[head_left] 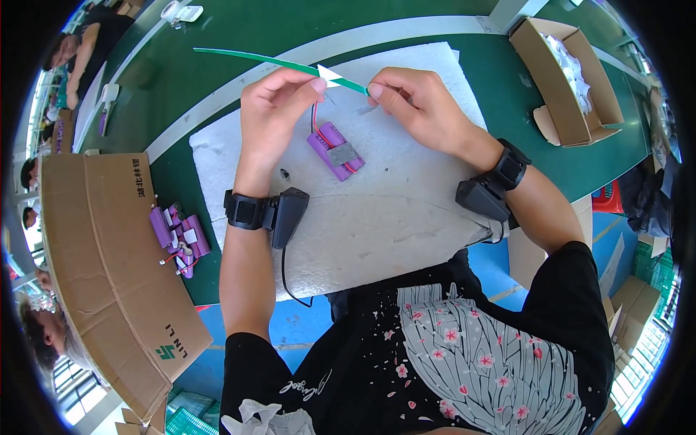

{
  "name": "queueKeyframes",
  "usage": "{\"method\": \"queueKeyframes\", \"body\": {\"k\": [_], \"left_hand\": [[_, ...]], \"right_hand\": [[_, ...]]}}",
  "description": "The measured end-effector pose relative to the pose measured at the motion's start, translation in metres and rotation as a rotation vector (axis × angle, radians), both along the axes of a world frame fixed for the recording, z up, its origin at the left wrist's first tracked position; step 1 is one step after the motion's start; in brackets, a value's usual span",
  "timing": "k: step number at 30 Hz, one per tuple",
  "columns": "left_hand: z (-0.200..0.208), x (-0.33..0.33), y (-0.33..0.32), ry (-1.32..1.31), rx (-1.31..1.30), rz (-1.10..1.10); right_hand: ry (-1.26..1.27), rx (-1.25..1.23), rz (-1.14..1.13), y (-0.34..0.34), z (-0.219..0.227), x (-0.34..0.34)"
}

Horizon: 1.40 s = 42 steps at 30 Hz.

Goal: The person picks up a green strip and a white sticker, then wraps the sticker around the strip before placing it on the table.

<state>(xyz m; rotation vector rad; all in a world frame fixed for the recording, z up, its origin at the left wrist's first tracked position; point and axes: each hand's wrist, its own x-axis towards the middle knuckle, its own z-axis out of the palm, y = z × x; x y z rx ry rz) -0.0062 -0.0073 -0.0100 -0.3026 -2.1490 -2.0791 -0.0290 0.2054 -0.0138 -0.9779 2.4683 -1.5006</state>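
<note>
A long, narrow green strip [254, 58] with a small white piece [330, 75] on it stretches between my two hands above the work surface. My left hand [279, 109] pinches it near the white piece, thumb against forefinger. At the strip's right end, my right hand [420, 109] also holds it between thumb and forefinger. Below and between the hands lies a purple battery pack [328, 136] with a grey patch [342, 154] across it. Its red and black wires run up toward my left hand, whose fingers hide their ends.
A worn white foam board [391, 210] covers part of the green table [486, 65]. Several purple battery packs [181, 239] lie at the left beside a large cardboard box [109, 268]. An open carton [573, 123] with white contents stands far right. Other people are at the left edge.
</note>
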Motion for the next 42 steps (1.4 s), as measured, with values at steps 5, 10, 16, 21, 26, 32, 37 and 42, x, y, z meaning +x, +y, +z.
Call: {"method": "queueKeyframes", "body": {"k": [5, 10, 16, 21, 26, 32, 37, 42], "left_hand": [[0.002, 0.001, 0.002, -0.022, -0.018, -0.024], [0.0, 0.0, 0.0, -0.01, 0.008, -0.015], [0.001, 0.0, 0.001, -0.02, 0.056, 0.014], [-0.001, -0.002, -0.002, 0.003, 0.05, 0.041], [-0.003, -0.004, -0.007, 0.019, 0.162, 0.077], [-0.001, -0.005, -0.013, 0.037, 0.261, 0.16], [-0.001, -0.006, -0.016, 0.022, 0.336, 0.237], [-0.002, -0.008, -0.021, 0.025, 0.407, 0.289]], "right_hand": [[-0.016, -0.022, 0.012, 0.0, -0.001, 0.0], [-0.04, -0.059, -0.012, -0.002, 0.002, 0.002], [0.033, -0.091, -0.029, -0.002, 0.0, 0.001], [0.062, -0.077, -0.066, -0.003, -0.002, 0.0], [0.062, -0.061, -0.069, -0.002, 0.0, 0.001], [0.048, -0.058, -0.078, -0.002, -0.001, 0.0], [0.043, -0.034, -0.101, -0.001, -0.002, 0.0], [0.02, -0.016, -0.127, -0.001, 0.0, 0.0]]}}
